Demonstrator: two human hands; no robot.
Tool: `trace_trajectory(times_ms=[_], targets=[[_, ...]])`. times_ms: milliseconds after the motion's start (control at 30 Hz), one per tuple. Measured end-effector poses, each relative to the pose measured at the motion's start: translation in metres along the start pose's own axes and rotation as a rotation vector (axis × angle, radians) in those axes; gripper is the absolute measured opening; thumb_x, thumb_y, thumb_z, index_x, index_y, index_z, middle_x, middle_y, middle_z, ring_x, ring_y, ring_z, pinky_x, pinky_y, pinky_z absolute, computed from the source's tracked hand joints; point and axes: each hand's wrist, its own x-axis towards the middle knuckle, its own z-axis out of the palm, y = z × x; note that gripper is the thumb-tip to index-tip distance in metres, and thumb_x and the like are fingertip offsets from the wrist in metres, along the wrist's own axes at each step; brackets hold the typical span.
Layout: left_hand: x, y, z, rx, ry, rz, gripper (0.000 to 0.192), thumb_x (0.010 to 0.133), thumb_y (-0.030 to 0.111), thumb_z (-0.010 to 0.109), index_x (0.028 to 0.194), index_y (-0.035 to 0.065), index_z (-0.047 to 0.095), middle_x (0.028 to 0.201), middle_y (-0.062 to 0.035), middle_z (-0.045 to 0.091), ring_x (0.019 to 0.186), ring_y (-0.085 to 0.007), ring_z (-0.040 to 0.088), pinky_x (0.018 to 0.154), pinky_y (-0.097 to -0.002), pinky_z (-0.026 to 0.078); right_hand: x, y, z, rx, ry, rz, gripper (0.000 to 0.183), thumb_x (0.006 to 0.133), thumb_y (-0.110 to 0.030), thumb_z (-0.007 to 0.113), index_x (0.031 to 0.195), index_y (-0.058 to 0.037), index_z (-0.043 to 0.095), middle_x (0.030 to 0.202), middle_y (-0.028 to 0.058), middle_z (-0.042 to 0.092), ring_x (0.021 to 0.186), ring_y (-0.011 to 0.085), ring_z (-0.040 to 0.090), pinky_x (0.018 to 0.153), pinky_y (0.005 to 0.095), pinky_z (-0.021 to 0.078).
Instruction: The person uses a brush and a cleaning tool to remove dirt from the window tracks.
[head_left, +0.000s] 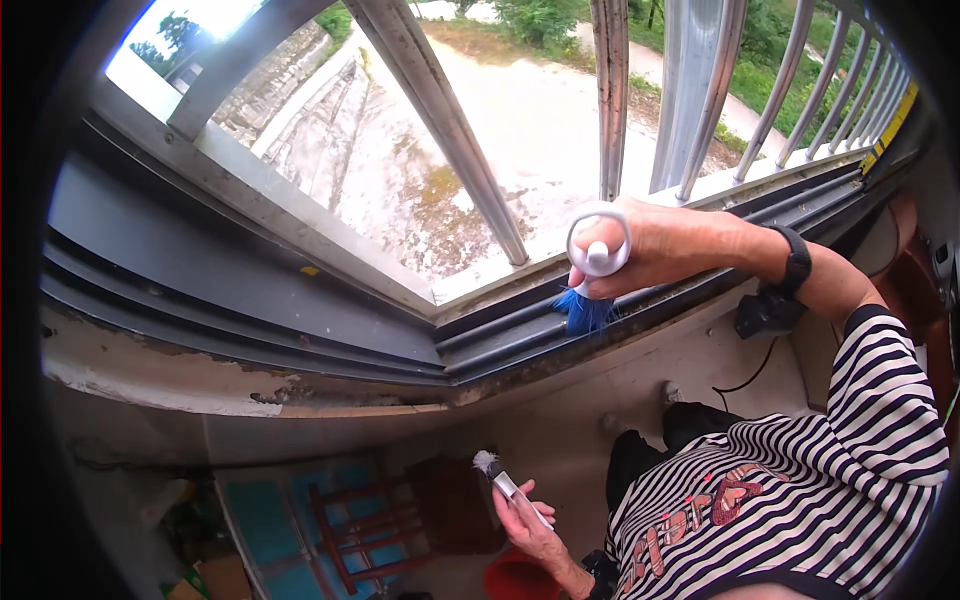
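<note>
My right hand grips a white-handled brush with a ring at its top end. Its blue bristles press into the dark metal window track, close to the corner of the frame. Lower down, away from the sill, my left hand holds a small brush with a pale handle. The whitish bristle tip of that brush points up and touches nothing. Bits of pale debris lie along the track.
Metal bars stand just outside the window. A grey sash frame runs along the left. Below are a red bucket, a dark red wooden chair and a black device with a cord. Paint peels off the sill edge.
</note>
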Motion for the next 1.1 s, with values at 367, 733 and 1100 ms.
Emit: trace_trajectory(times_ms=[367,733,1100], targets=[[0.028,0.079,0.045,-0.94,-0.427,0.006,0.022,0.09,0.025,0.051,0.102,0.0066,0.048,0.131,-0.0271,0.038,0.121,-0.0363,0.039,0.101,-0.0497,0.032,-0.03,-0.047,0.074,0.109,0.001,-0.447,0.026,0.073,-0.028,0.069,0.074,-0.0066,0.054,0.071,0.0097,0.046,0.06,0.0262,0.051,0.048,0.0346,0.044],[0.011,0.087,0.089,-0.355,-0.269,0.302,0.049,0.09,0.038,0.03,0.123,0.0036,0.037,0.127,-0.0262,0.044,0.118,-0.031,0.044,0.1,-0.0409,0.032,-0.027,-0.031,0.15,0.223,0.219,-0.457,0.021,0.072,-0.016,0.065,0.085,-0.004,0.054,0.084,0.0109,0.049,0.075,0.0289,0.052,0.063,0.0379,0.0462],[-0.011,0.057,0.093,-0.279,-0.275,0.143,0.083,0.086,0.065,0.029,0.137,0.0002,0.021,0.135,-0.0137,0.03,0.121,-0.0237,0.038,0.1,-0.0376,0.03,-0.033,-0.038,0.133,1.008,0.239,0.032,0.028,0.075,-0.013,0.068,0.098,-0.003,0.056,0.096,0.0058,0.058,0.087,0.0131,0.057,0.081,0.0268,0.0448]])
